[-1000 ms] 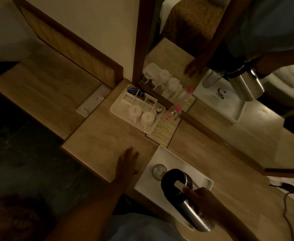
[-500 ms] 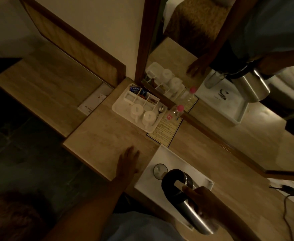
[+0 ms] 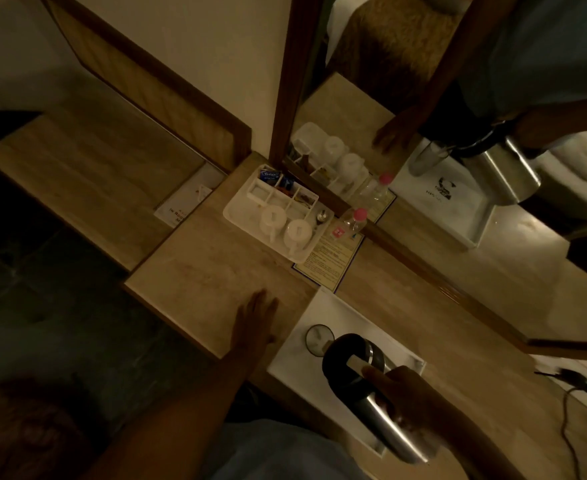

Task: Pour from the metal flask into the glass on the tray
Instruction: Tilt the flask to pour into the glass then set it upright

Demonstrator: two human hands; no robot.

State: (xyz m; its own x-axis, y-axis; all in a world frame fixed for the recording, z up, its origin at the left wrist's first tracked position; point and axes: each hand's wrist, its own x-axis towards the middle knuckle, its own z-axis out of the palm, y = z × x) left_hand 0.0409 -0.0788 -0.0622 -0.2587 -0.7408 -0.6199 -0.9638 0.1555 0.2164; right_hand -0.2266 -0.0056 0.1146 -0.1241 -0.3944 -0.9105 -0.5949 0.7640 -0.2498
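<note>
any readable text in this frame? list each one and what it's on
"Tetley": blue tea sachet in a compartment of the white condiment tray.
"In Roo…": white card by the wall panel; the rest is cut off or blurred.
Printed notice sheet under the pink-capped bottle: many lines, too small to read.
Bottle label: red mark, unreadable.
Logo in the mirror, on the reflected white tray: blurred, unreadable.

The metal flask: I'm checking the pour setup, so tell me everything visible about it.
The metal flask has a shiny steel body, a black top and a pale strip on that top. It is tilted, top end toward the glass on the white tray, its top overlapping the glass rim in this view. The right hand grips its body, thumb on the pale strip. No stream is discernible in the dim light.
</note>
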